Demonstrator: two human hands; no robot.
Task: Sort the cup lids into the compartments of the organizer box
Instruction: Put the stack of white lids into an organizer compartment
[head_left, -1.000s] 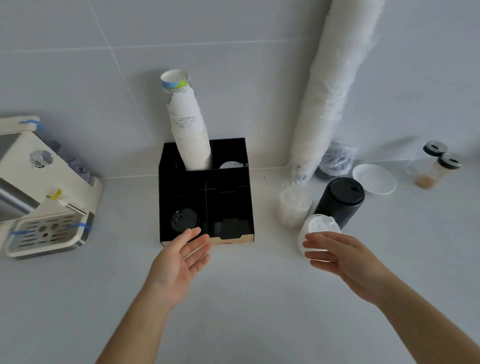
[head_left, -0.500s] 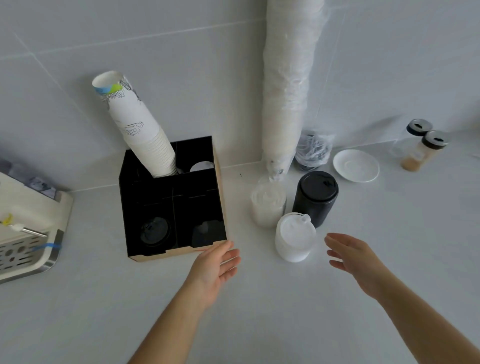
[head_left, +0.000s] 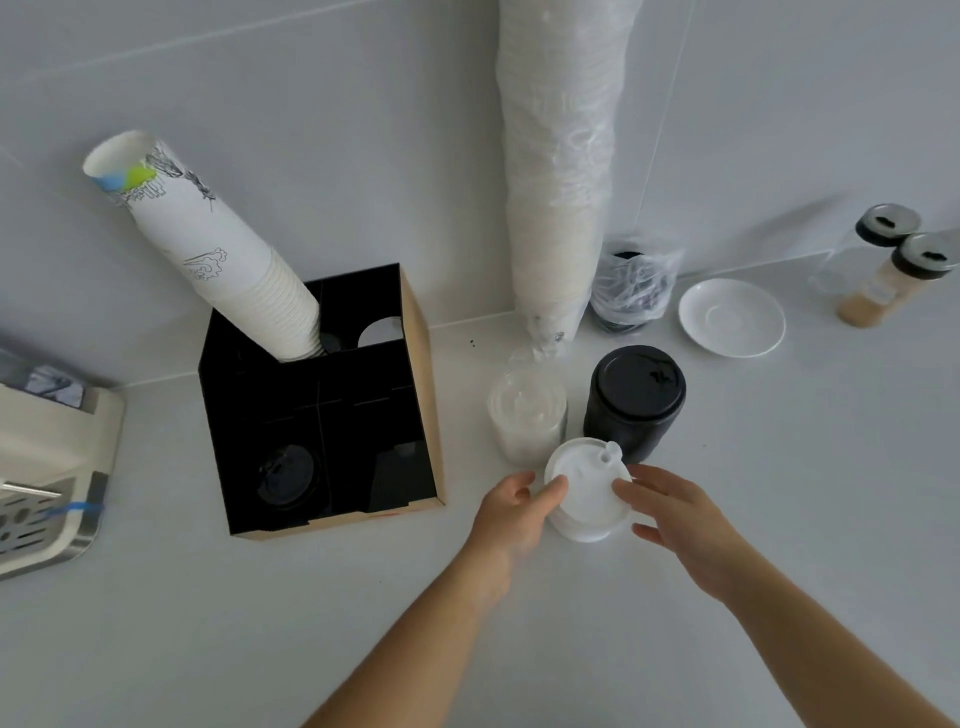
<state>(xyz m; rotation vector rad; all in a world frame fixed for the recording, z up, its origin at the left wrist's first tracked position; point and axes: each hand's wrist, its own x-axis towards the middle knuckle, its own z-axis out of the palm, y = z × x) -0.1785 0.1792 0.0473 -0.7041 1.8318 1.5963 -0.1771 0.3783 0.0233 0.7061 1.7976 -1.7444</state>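
Fingers of both hands — left hand (head_left: 511, 512), right hand (head_left: 675, 512) — curl lightly against the white lid stack (head_left: 589, 493), right of the organizer box (head_left: 421, 384). Lifting 1 lid cleanly probably means pinching only the top rim — steadying those beneath.

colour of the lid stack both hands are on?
White lid stack, between left hand and right hand; head view.
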